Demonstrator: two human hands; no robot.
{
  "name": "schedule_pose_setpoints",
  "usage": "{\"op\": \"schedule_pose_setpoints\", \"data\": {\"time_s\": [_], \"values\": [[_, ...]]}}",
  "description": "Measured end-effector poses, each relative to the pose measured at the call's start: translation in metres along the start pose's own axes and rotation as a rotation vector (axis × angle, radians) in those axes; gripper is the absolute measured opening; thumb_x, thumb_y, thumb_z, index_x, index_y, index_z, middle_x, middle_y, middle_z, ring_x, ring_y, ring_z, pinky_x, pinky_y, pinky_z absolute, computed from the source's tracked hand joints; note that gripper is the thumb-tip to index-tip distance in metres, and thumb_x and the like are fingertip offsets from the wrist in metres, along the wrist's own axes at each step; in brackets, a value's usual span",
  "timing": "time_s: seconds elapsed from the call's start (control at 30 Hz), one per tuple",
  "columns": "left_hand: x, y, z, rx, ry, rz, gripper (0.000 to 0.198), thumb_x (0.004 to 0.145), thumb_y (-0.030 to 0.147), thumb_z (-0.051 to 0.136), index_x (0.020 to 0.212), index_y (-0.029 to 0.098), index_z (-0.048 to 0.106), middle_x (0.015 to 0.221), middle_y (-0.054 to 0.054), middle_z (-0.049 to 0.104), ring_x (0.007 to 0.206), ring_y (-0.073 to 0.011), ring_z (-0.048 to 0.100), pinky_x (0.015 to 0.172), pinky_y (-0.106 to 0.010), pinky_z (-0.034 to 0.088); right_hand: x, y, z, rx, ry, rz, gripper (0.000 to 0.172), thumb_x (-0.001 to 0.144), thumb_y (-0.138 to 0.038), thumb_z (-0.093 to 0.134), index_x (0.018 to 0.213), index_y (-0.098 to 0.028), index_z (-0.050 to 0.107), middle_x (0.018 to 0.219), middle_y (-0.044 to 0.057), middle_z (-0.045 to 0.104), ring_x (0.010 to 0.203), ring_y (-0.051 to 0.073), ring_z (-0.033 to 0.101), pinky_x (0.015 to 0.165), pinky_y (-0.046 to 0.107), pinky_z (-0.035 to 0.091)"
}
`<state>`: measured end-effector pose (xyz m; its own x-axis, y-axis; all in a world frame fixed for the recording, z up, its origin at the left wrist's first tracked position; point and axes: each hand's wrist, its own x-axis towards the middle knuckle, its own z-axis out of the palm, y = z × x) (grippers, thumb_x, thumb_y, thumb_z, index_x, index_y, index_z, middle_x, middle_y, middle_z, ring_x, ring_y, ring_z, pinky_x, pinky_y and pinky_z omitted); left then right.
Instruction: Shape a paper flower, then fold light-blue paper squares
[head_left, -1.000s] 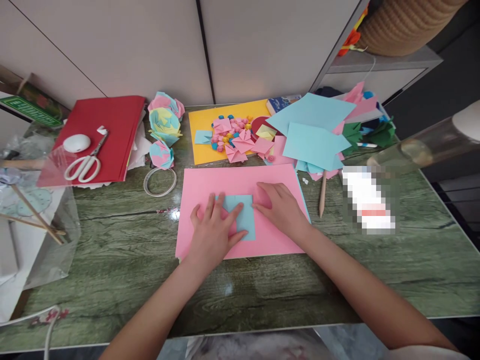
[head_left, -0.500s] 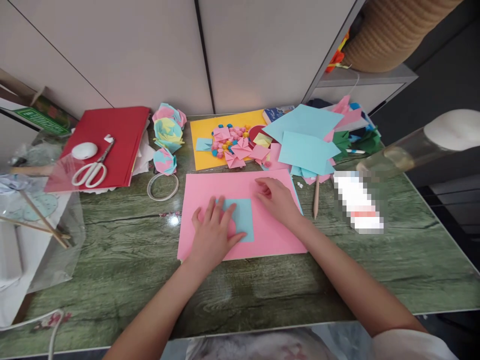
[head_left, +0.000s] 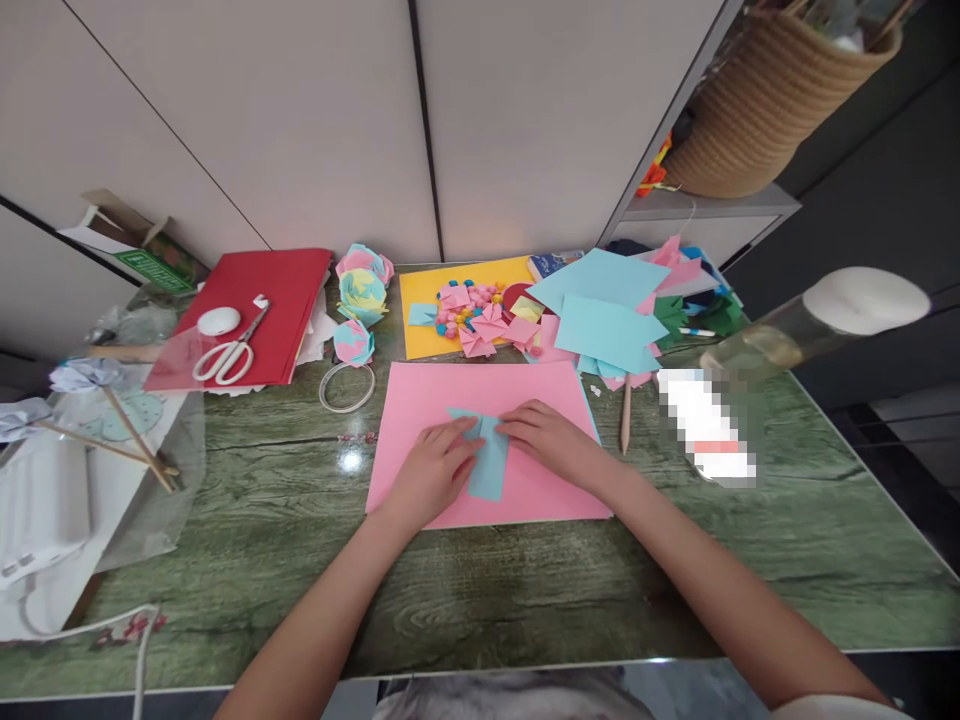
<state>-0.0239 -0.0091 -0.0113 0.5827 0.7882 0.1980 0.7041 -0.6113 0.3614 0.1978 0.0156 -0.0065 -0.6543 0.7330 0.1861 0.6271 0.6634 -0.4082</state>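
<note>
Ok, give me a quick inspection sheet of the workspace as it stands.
Surface: green wood-grain table, glossy, with a glare spot.
Job's things: small blue paper lying on a pink sheet.
Clutter: scissors on a red folder, tape ring, pencil, folded paper pieces on a yellow sheet, loose blue sheets.
Grippers: left hand and right hand both touch the blue paper's upper part; pinch or press cannot be told.
Cables: white cable at the near left table edge.
Surroundings: pale wall panels behind, woven basket on a shelf upper right.
</note>
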Motion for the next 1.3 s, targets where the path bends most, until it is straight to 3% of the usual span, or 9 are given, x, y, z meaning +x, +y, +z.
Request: {"op": "schedule_pose_setpoints", "data": {"time_s": [0.13,0.37,0.47,0.6,0.83,0.97,1.07,1.3], "values": [[-0.001,0.003,0.000,-0.031,0.008,-0.041,0.024,0.084,0.020,0.044,0.103,0.021,0.060,0.116,-0.007,0.056,0.108,-0.0174,0.049,0.092,-0.037,0.039,0.004,-0.003,-0.002,0.046,-0.016,0.054,0.026,0.085,-0.022,0.046,0.109,-0.020,0.057,0.095,0.006,0.061,0.092,0.019,0.052,0.080,0.036,0.046],[0.001,0.011,-0.009,0.018,-0.032,-0.027,0.048,0.073,0.043,0.057,0.115,0.020,0.052,0.129,-0.010,0.044,0.123,-0.0262,0.032,0.100,-0.046,0.026,-0.005,-0.006,0.002,0.402,0.030,0.311,0.028,0.083,-0.019,0.046,0.108,-0.024,0.057,0.098,0.003,0.062,0.086,0.015,0.057,0.078,0.030,0.045],[0.000,0.015,-0.008,0.039,-0.036,-0.050,0.045,0.073,0.037,0.057,0.115,0.019,0.053,0.127,-0.011,0.045,0.119,-0.0266,0.036,0.098,-0.044,0.030,-0.007,-0.005,0.006,0.442,0.077,0.358,0.026,0.082,-0.022,0.048,0.106,-0.023,0.058,0.098,0.003,0.063,0.085,0.015,0.057,0.077,0.030,0.045],[-0.003,0.017,-0.004,0.073,-0.042,-0.047,0.042,0.073,0.023,0.053,0.115,0.015,0.052,0.117,-0.012,0.053,0.110,-0.0242,0.046,0.093,-0.039,0.037,-0.008,-0.007,0.011,0.467,0.149,0.354,0.023,0.082,-0.023,0.047,0.101,-0.022,0.060,0.097,0.003,0.064,0.086,0.016,0.058,0.078,0.029,0.044],[-0.007,0.006,0.002,0.149,-0.069,0.105,0.037,0.081,0.013,0.041,0.117,0.013,0.051,0.113,-0.011,0.059,0.103,-0.0222,0.055,0.088,-0.036,0.043,-0.009,-0.008,0.013,0.542,0.207,0.354,0.022,0.081,-0.027,0.049,0.098,-0.021,0.061,0.095,0.003,0.065,0.086,0.016,0.058,0.078,0.030,0.044],[-0.006,-0.005,0.000,-0.004,0.005,0.000,0.038,0.083,0.015,0.038,0.118,0.021,0.050,0.109,-0.003,0.063,0.091,-0.0162,0.061,0.081,-0.029,0.047,-0.011,-0.007,0.013,0.581,0.241,0.324,0.024,0.081,-0.033,0.049,0.097,-0.022,0.062,0.097,0.003,0.064,0.090,0.017,0.057,0.081,0.030,0.043],[-0.005,-0.009,-0.002,-0.143,0.098,-0.065,0.032,0.084,0.016,0.038,0.108,0.024,0.058,0.106,0.001,0.064,0.093,-0.0137,0.060,0.083,-0.025,0.044,-0.012,-0.008,0.014,0.572,0.251,0.309,0.025,0.080,-0.032,0.050,0.099,-0.021,0.062,0.094,0.003,0.064,0.086,0.016,0.057,0.078,0.030,0.043],[-0.006,-0.004,-0.003,-0.160,0.109,-0.063,0.025,0.079,0.020,0.050,0.102,0.021,0.060,0.099,-0.002,0.065,0.088,-0.0151,0.059,0.081,-0.026,0.044,-0.013,-0.013,0.021,0.455,0.285,0.286,0.032,0.079,-0.020,0.050,0.110,-0.022,0.056,0.085,0.002,0.062,0.075,0.014,0.057,0.069,0.026,0.044]]}}
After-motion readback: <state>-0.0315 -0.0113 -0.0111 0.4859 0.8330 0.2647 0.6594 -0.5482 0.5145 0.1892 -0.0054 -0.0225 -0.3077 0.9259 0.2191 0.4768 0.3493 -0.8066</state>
